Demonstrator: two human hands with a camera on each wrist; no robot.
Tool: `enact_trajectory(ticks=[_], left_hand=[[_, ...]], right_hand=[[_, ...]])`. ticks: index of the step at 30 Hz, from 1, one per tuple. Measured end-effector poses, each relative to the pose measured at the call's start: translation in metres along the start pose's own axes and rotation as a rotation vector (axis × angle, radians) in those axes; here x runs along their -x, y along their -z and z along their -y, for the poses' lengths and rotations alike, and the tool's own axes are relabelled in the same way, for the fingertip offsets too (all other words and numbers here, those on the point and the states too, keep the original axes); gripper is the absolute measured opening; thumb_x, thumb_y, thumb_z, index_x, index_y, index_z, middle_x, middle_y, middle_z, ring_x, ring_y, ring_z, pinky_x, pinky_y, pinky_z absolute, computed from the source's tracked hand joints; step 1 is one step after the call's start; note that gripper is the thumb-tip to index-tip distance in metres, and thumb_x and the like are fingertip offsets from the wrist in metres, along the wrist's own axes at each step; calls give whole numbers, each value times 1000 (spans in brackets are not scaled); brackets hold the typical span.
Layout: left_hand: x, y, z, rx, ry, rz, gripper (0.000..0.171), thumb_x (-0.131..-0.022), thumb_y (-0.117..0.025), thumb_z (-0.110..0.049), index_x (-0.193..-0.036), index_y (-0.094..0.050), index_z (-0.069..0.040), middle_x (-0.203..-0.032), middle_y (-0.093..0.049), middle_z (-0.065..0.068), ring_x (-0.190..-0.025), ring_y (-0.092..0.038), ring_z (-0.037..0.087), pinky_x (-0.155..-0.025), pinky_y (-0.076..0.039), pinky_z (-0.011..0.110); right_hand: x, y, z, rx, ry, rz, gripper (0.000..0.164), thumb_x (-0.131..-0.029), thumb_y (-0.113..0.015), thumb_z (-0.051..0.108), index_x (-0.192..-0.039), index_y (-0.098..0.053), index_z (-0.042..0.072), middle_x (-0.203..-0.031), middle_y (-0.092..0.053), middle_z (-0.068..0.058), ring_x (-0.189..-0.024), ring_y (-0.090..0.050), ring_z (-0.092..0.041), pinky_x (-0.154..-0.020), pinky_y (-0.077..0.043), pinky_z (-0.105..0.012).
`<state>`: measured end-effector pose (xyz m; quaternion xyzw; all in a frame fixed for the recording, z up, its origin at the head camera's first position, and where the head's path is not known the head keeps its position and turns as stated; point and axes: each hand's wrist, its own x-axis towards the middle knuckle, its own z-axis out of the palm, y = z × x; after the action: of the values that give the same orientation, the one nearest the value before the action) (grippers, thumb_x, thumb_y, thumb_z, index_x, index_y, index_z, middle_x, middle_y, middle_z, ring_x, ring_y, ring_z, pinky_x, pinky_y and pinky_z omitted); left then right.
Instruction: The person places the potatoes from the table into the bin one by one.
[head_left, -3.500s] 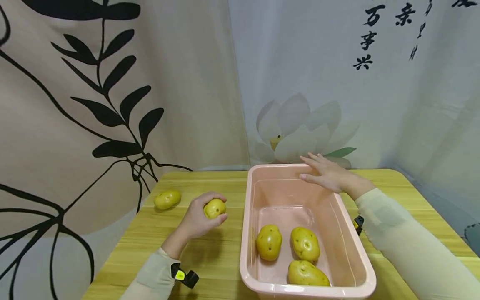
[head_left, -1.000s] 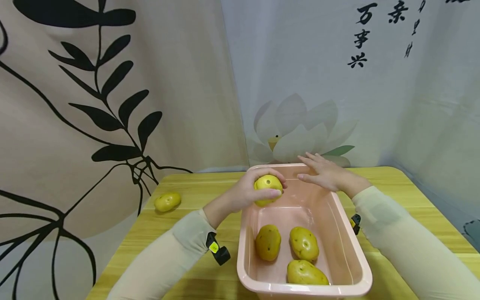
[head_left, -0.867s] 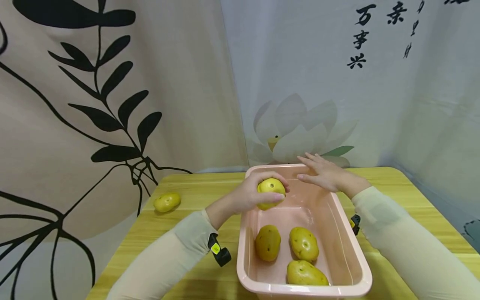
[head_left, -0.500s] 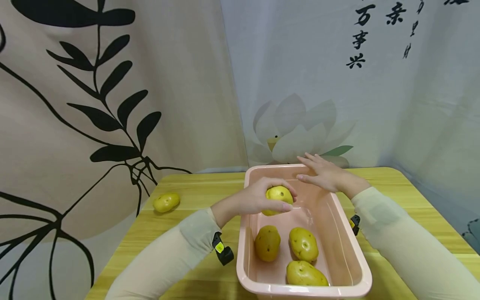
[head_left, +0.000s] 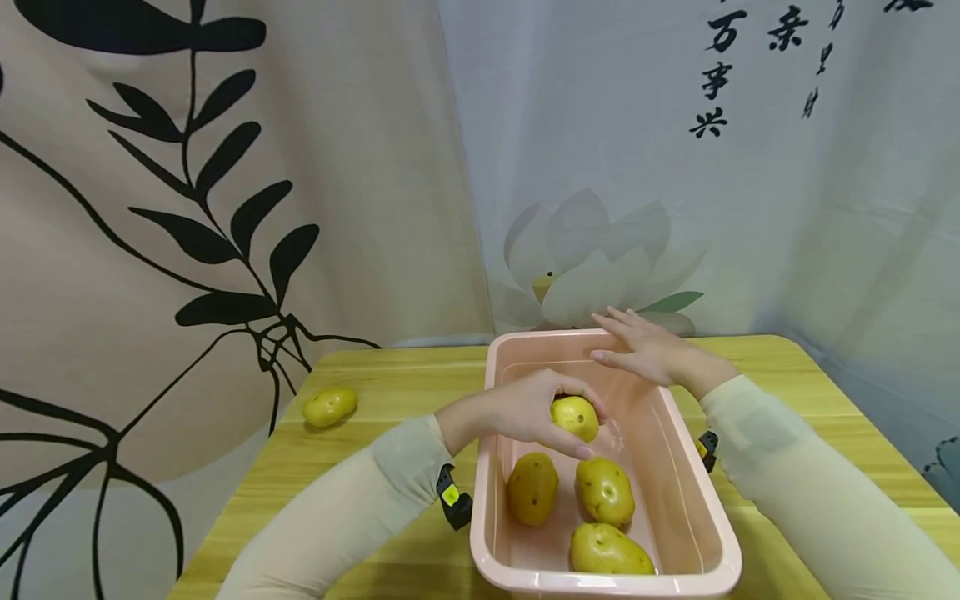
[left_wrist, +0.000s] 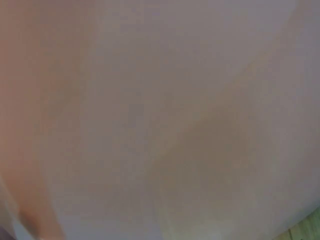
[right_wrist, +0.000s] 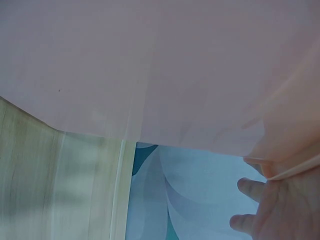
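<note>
My left hand point(head_left: 528, 408) reaches into the pink plastic bin point(head_left: 483, 533). Its fingers curve around a yellow potato point(head_left: 575, 418), while the thumb stands a little off its near side. Nearer me in the bin lie three more potatoes: one at the left point(head_left: 533, 489), one in the middle point(head_left: 605, 492) and one in front point(head_left: 611, 550). With fingers spread, my right hand point(head_left: 656, 354) rests at the bin's far right corner. The right wrist view shows its fingers point(right_wrist: 250, 189) beside the bin's outer wall point(right_wrist: 125, 75). Only blurred pink fills the left wrist view.
Another potato point(head_left: 330, 407) lies on the wood-grain table point(head_left: 405, 375), left of the bin. A printed curtain point(head_left: 375, 167) hangs behind the table's far edge. Black wrist cameras sit on the left cuff point(head_left: 453, 498) and right cuff point(head_left: 707, 450).
My left hand has carried the potato from the table over the bin's left rim and lowered it inside. Its thumb has moved away from the potato. The right hand keeps its place.
</note>
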<state>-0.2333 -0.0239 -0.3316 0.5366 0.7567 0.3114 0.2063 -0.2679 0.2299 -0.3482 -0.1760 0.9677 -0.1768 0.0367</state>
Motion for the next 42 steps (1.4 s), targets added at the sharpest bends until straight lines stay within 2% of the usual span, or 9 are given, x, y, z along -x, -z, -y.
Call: enact_trajectory(ticks=[6,11,15,19,26,32,35,42], left_hand=[[-6,-5,0,-10,14,56,33,-82,-77,-32,-111,-64,-25,-105,-64,-18,-82,-59,3,-74,-51,19],[-12,-12,1,-91,37,133,34,-80,-78,-39,-111,-66,-28,-106,-60,-24,-91,-55,1,-78,-49,17],[-15,-15,0,-134,73,158,36,-78,-79,-42,-109,-66,-30,-107,-58,-25,-94,-52,1,-78,-47,16],[-16,-16,0,-98,79,177,36,-77,-80,-39,-109,-67,-29,-109,-60,-22,-95,-53,1,-82,-46,16],[-17,-18,4,-13,56,229,41,-77,-82,-31,-112,-66,-19,-111,-63,-14,-97,-56,0,-84,-47,16],[-18,-19,6,22,27,224,43,-78,-82,-23,-115,-64,-12,-111,-66,-3,-98,-62,5,-83,-50,22],[-18,-18,5,26,33,216,45,-78,-82,-24,-116,-64,-11,-111,-65,-4,-97,-61,3,-84,-51,25],[-17,-17,5,47,45,201,42,-77,-83,-24,-114,-64,-16,-107,-64,-11,-97,-61,3,-85,-51,25]], right_hand=[[0,1,0,-2,1,-4,84,-90,-40,70,-155,-20,20,-160,-8,-15,-144,-1,-43,-105,-10,-71],[-1,1,1,1,0,2,85,-90,-40,70,-155,-20,20,-160,-8,-14,-144,-1,-42,-105,-11,-71],[-1,1,0,1,7,-2,84,-90,-41,69,-155,-20,19,-160,-8,-15,-144,-1,-43,-105,-11,-71],[-1,1,-2,0,5,-8,84,-90,-41,70,-155,-21,19,-160,-9,-15,-144,-1,-42,-105,-10,-71],[-1,0,-3,-11,2,2,84,-90,-40,70,-155,-20,20,-160,-8,-14,-144,0,-42,-105,-9,-71],[0,2,-2,-25,3,0,83,-91,-41,69,-155,-20,20,-160,-7,-14,-144,0,-42,-107,-9,-69],[-1,2,-2,-26,1,-1,83,-91,-41,69,-155,-20,21,-160,-8,-14,-144,0,-42,-106,-9,-69],[-3,2,-2,-20,2,-2,84,-90,-41,70,-155,-20,21,-160,-8,-14,-144,0,-42,-106,-9,-70]])
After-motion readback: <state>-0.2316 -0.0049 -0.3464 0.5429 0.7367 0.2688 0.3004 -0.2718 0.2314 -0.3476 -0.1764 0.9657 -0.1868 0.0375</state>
